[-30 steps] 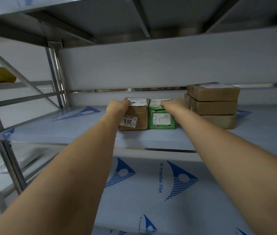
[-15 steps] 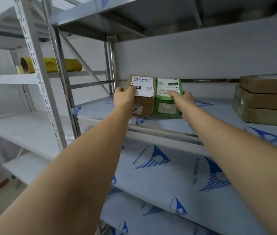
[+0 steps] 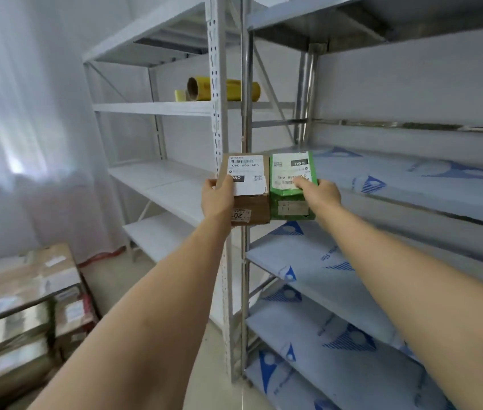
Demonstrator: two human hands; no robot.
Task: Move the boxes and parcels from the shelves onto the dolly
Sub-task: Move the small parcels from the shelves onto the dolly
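Note:
A small brown cardboard box with white shipping labels is held in the air by my left hand, which grips its left side. Pressed against its right side is a green box with a white label, gripped by my right hand on its right side. Both boxes hang in front of the shelf uprights, off the film-covered shelf. At the lower left stands a blurred stack of cardboard boxes and parcels; the dolly under it is hidden.
A perforated white upright and a steel post stand right behind the held boxes. A white shelf unit fills the back left, with a yellow film roll on an upper level. A white curtain covers the left wall.
Both hands lifted the two boxes off the shelf and carried them left, clear of its edge. The view swung left, so the stack of brown boxes left the frame and the parcel stack came in.

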